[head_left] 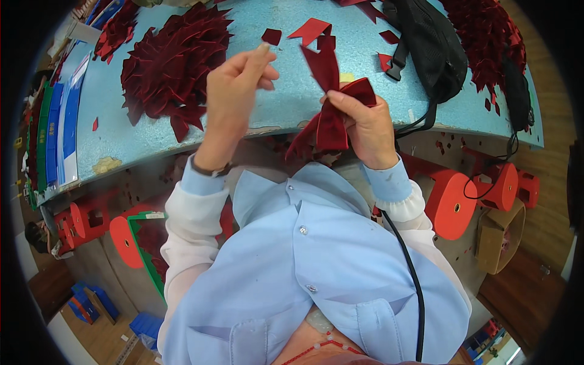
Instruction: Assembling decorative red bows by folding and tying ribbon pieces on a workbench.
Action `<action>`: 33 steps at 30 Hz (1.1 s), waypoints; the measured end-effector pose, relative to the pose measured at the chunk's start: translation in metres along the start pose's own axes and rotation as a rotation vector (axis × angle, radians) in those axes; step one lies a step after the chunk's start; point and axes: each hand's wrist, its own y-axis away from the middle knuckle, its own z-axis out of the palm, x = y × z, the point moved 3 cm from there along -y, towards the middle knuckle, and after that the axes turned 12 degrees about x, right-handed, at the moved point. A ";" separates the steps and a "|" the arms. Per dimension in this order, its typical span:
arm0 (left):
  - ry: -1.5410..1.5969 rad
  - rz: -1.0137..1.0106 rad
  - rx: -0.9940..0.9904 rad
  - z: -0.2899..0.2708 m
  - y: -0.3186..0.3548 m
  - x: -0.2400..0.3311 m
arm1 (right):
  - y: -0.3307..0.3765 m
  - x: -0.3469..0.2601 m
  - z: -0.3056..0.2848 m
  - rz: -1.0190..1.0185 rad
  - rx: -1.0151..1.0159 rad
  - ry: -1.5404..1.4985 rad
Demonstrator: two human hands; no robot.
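Note:
My right hand [369, 121] pinches a dark red velvet ribbon bow [331, 125] at its middle, with the thumb on the knot. The bow's loops and tails spread above and below the thumb, over the table's near edge. To the left of it my left hand [238, 85] is raised over the table, fingers curled in and thumb and forefinger together. Whatever lies between those fingertips, if anything, is too small to make out. Just beyond them is a small dark red ribbon scrap [271, 36]. A brighter red ribbon piece [311, 29] lies near the bow's upper tail.
A heap of dark red ribbon bows [176, 64] covers the left of the blue table [261, 112]; another heap [486, 42] is far right. A black bag [432, 48] with straps lies right of my right hand. Red stools [453, 204] and a cardboard box [500, 237] stand below.

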 end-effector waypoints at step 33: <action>-0.347 0.306 -0.057 -0.014 0.011 0.013 | 0.004 0.009 0.002 0.010 -0.026 -0.029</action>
